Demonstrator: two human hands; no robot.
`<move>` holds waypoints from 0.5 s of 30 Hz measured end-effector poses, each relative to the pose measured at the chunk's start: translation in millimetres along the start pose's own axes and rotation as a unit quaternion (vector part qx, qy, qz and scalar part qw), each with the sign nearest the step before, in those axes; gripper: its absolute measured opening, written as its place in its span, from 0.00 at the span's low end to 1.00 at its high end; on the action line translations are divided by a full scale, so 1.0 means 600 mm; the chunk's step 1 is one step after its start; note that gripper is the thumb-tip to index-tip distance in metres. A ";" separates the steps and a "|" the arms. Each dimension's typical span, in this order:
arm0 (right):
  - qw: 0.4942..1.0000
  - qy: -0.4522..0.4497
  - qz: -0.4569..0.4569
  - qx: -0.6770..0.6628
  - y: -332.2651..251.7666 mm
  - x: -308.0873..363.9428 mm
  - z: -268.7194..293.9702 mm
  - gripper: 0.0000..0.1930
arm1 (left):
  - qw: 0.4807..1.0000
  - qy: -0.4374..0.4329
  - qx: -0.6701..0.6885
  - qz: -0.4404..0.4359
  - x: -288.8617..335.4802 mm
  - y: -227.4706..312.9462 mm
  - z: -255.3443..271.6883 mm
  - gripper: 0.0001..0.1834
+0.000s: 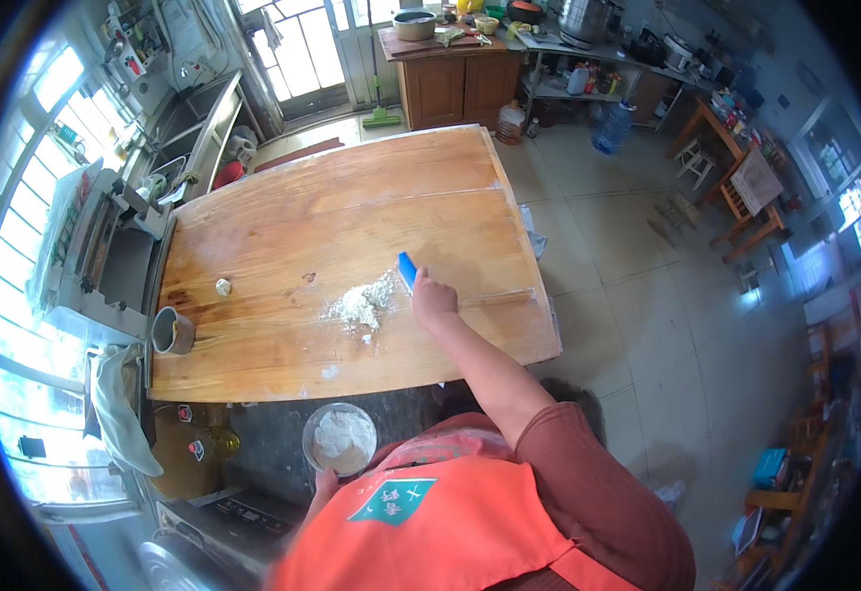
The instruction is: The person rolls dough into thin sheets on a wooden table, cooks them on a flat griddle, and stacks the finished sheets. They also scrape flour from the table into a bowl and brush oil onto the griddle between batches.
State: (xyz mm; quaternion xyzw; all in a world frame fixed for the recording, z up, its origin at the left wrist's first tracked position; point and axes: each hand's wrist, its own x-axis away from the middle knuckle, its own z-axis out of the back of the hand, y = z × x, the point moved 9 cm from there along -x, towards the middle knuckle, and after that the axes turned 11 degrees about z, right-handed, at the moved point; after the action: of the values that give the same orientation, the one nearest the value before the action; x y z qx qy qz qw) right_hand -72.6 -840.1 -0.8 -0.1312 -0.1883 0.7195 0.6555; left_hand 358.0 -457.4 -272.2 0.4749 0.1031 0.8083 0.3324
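Tabletop, apparent blue scraper, jutting from right fingers

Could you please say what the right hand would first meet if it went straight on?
The right hand and blue tool seem free ahead over the wooden board; the white powder lies left, though height is unclear.

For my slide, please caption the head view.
Right hand holds blue tool beside flour on the table; left hand holds a bowl.
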 end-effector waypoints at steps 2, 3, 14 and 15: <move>0.999 -0.004 -0.030 -0.018 0.040 -0.002 -0.005 0.15 | 0.998 0.010 0.022 0.061 -0.018 -0.009 -0.002 0.27; 0.998 -0.005 -0.060 -0.020 0.070 0.007 -0.010 0.16 | 0.997 0.007 0.039 0.063 -0.030 -0.007 -0.004 0.27; 0.813 0.391 -0.317 -0.293 0.546 0.465 0.046 0.23 | 0.956 -0.036 -0.286 -0.054 -0.082 0.009 -0.041 0.15; 0.833 0.345 -0.363 -0.233 0.560 0.493 0.031 0.24 | 0.951 -0.030 -0.304 -0.044 -0.085 0.004 -0.038 0.14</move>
State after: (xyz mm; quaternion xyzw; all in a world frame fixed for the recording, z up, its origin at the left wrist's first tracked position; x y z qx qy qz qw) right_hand -412.4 -571.4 -115.7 -0.4418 -0.1457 0.2723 0.8423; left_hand 355.0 -488.2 -318.9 0.3703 -0.1361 0.7715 0.4991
